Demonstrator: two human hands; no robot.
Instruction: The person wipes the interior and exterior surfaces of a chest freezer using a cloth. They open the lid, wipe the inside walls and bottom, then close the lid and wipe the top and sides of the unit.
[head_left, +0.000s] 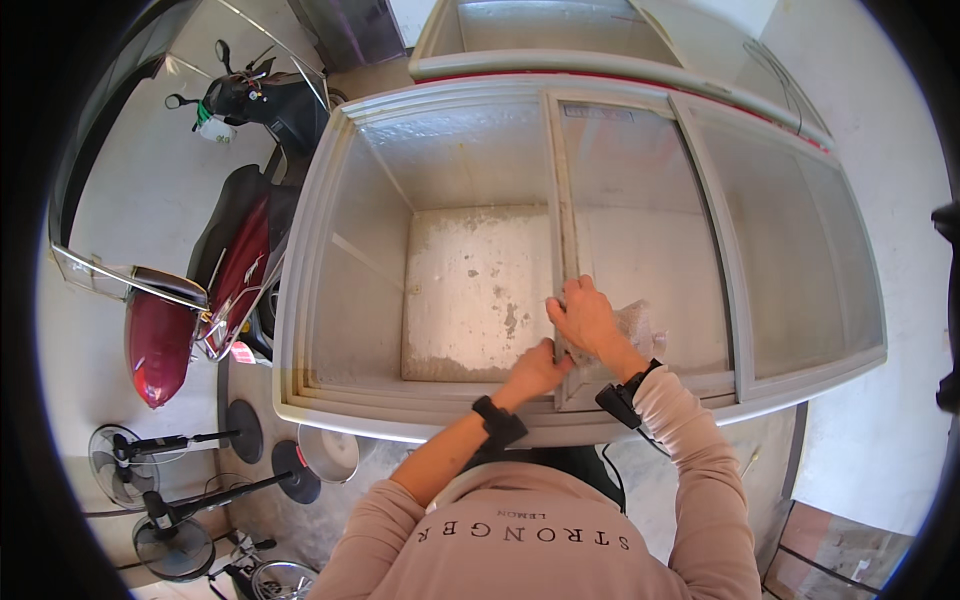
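Observation:
A chest freezer with sliding glass lids stands before me, its left part uncovered so that the stained inner floor (480, 292) shows. My right hand (589, 319) lies at the edge of the middle glass lid (645, 225), over its worn frame (564, 187). A crumpled, speckled cloth (636, 326) lies on the glass beside and partly under this hand; its fingers are bent at the frame. Lower on the same frame, my left hand (536, 371) grips the edge with its thumb and fingers. Both wrists wear black bands.
Behind stands a second glass-topped freezer (555, 64). To the left are a dark scooter (277, 101), a red motorbike (240, 255) and two standing fans (176, 547). A metal pot (330, 454) sits on the floor near the freezer's front left. A white wall rises at the right.

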